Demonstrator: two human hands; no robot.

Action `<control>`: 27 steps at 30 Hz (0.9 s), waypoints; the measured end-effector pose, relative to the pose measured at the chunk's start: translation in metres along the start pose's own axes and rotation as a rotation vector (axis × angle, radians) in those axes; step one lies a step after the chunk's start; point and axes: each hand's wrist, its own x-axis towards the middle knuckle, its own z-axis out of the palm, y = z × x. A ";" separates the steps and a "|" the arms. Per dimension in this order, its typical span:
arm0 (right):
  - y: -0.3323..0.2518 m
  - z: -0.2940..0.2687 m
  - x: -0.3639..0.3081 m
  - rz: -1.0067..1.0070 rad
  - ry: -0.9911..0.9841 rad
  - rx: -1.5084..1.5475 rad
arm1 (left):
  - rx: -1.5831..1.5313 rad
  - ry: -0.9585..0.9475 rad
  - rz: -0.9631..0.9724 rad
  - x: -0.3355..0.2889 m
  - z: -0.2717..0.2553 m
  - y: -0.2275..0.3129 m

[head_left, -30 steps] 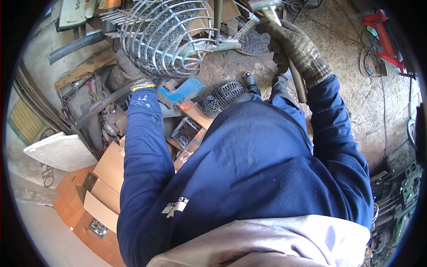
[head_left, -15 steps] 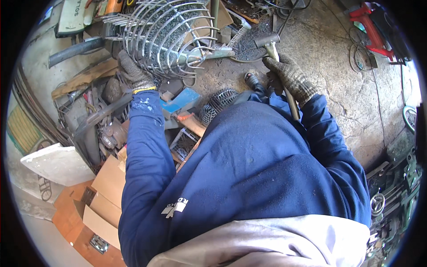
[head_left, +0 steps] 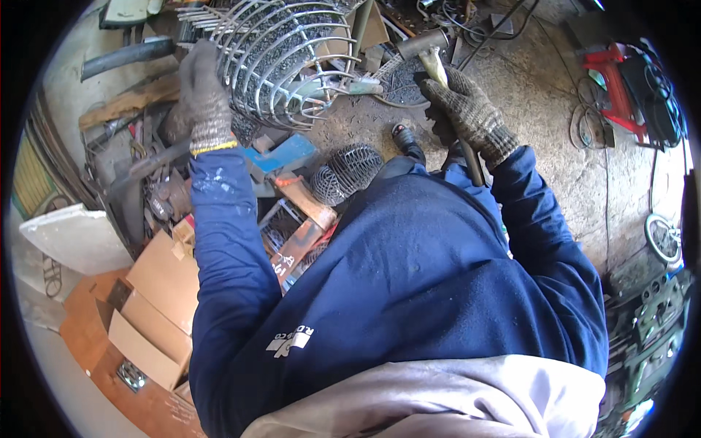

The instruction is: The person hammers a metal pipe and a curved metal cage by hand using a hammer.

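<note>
A cage of curved metal rods (head_left: 292, 55) stands at the top, left of centre, its ribs joined by crossing rods. My left hand (head_left: 204, 95), in a grey knit glove with a yellow cuff edge, is beside the cage's left side. Its fingers look stretched upward; I see nothing held in them, and whether they touch the rods is unclear. In my right hand (head_left: 467, 109), gloved alike, is a hammer (head_left: 434, 64). The fingers wrap round its handle, and the cylindrical head points up and left, right of the cage. A pale greenish metal piece (head_left: 358, 86) lies at the cage's lower right.
Smaller wire cages (head_left: 354, 169) rest near my legs, beside a blue sheet piece (head_left: 283, 155). Scrap metal and a wooden plank (head_left: 131, 102) crowd the left. Cardboard boxes (head_left: 164, 281) stand lower left. A red-framed object (head_left: 613, 87) and cables lie on the concrete floor at right.
My left hand has moved up and left from the cage's lower left edge, its fingers straighter. The hammer, still in my right hand, has shifted slightly up and left.
</note>
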 end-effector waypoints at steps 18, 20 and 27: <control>-0.068 -0.009 0.034 -0.024 -0.279 -0.052 | -0.179 0.074 -0.129 -0.007 0.014 -0.014; -0.070 -0.019 0.042 0.016 -0.267 -0.114 | -0.128 0.049 -0.076 -0.006 0.014 -0.020; -0.073 -0.020 0.038 -0.140 -0.159 0.003 | 0.009 0.015 -0.008 -0.007 0.007 -0.008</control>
